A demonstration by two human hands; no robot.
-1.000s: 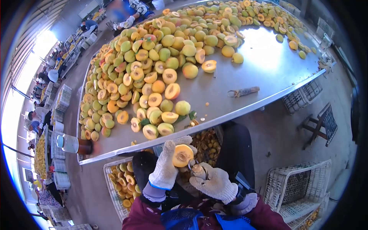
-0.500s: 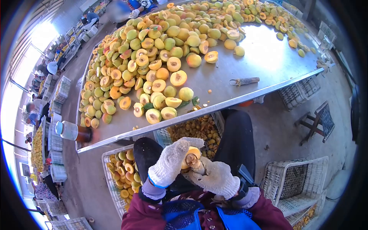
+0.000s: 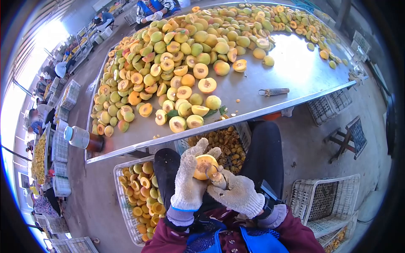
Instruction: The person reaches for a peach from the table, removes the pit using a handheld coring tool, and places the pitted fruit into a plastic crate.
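Observation:
My left hand (image 3: 188, 181), in a pale knitted glove, holds a yellow peach half (image 3: 203, 165), cut face up, with its fingers stretched behind the fruit. In my gloved right hand (image 3: 237, 193) is a small pitting tool (image 3: 218, 178), its thin curved blade against the cut face of the peach half. Most of the tool's handle is hidden by the glove. Both hands are over my lap, between my knees. Below them, a crate (image 3: 244, 134) contains brown-orange scraps. To the left, a white crate (image 3: 119, 192) holds peach halves with hollowed centres.
A metal table (image 3: 249, 99) in front bears a large heap of peaches (image 3: 168, 63). A looped pitting tool (image 3: 274, 91) and a jar of brown liquid (image 3: 84, 139) lie on it. A folding stool (image 3: 351, 138) and stacked crates (image 3: 327, 202) stand at right. A co-worker's gloved hand (image 3: 156, 16) shows beyond.
My left hand has turned more upright, its fingers opening out behind the peach half, whose cut face now shows more. My right hand keeps the tool at the fruit. The camera view has shifted slightly.

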